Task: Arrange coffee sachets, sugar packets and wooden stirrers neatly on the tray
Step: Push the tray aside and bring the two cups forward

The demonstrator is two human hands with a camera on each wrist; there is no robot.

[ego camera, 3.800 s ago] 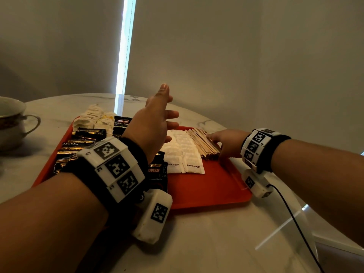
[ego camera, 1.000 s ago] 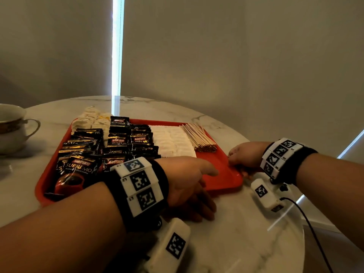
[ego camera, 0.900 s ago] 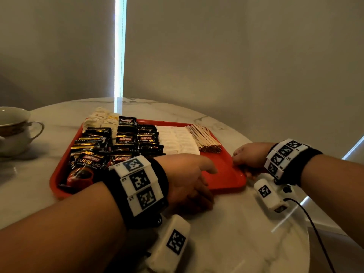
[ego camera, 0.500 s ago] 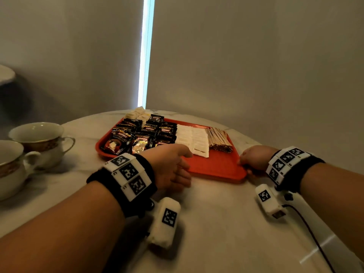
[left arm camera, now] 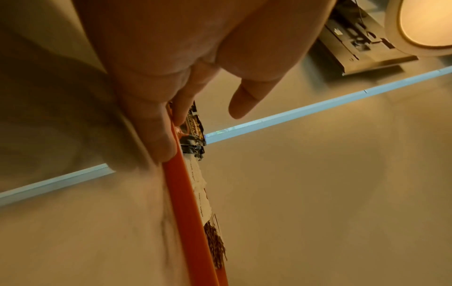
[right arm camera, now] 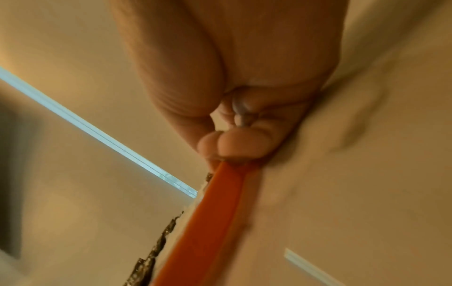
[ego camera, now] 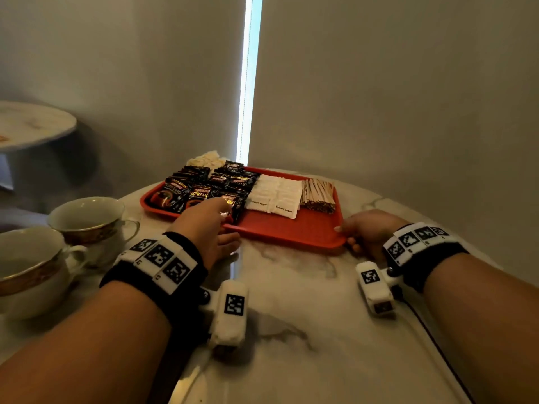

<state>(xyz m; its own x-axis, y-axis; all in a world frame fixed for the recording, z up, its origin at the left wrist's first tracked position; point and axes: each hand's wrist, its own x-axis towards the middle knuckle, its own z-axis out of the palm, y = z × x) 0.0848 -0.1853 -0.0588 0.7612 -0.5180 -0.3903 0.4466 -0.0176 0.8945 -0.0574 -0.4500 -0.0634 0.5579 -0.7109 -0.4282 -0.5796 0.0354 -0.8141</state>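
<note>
On the marble table [ego camera: 291, 330], toward its far edge, a red tray [ego camera: 291, 228] is held at its near rim by both hands. The left hand [ego camera: 204, 225] is closed on the rim near the middle-left, thumb on top and fingers curled beneath, as the left wrist view confirms. The right hand [ego camera: 364, 231] is clamped on the tray's near right corner, its fingertips [right arm camera: 232, 145] bunched against the edge. Across the tray, three groups are laid out: black coffee sachets [ego camera: 204, 185] fill the left part, white sugar packets [ego camera: 277, 196] lie in rows at the centre, and a bundle of wooden stirrers [ego camera: 318, 193] sits at the right. A pale heap [ego camera: 205, 160] at the far left corner cannot be identified. Two cups [ego camera: 84, 217] stand by the table's left edge. The sorting appears essentially done; what seems left is only the squaring or placing of the tray, and perhaps a tidying of the looser, overlapping sachets.
</note>
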